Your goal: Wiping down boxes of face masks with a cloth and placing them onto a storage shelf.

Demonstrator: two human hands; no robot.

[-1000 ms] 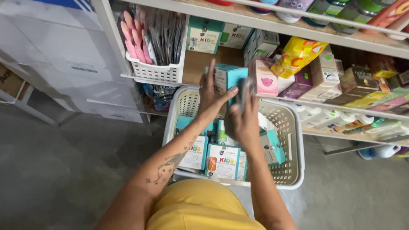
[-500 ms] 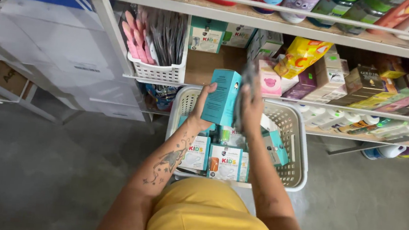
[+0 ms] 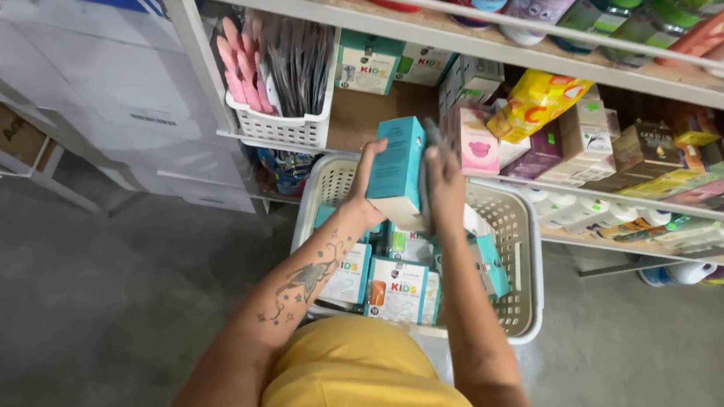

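A white shelving unit (image 3: 517, 64) is seen across the top of the view, stocked with boxes and bottles. Directly in front of it, a white laundry-style basket (image 3: 524, 246) is stood on the grey floor, and all places below are given relative to this basket.

Inside the basket, several teal and white cartons (image 3: 398, 288) are laid flat and stacked against its near wall. Behind the basket's far left corner, a small white slotted bin (image 3: 285, 127) of pink and dark packets is set on the shelf.

Above the basket's far rim, a teal box (image 3: 398, 170) is held up between both hands. Its long axis is kept roughly upright, tilted slightly, with one end pointed up toward the shelf and the pale lower end pointed down into the basket.

The left hand (image 3: 366, 186) is pressed against the box's left face, fingers extended upward along it, with the tattooed forearm stretched over the basket's near rim. The right hand (image 3: 445, 185) is closed on the box's right side, fingers curled over the upper edge, its forearm angled in from the basket's right. The box is thus clamped between the two hands.
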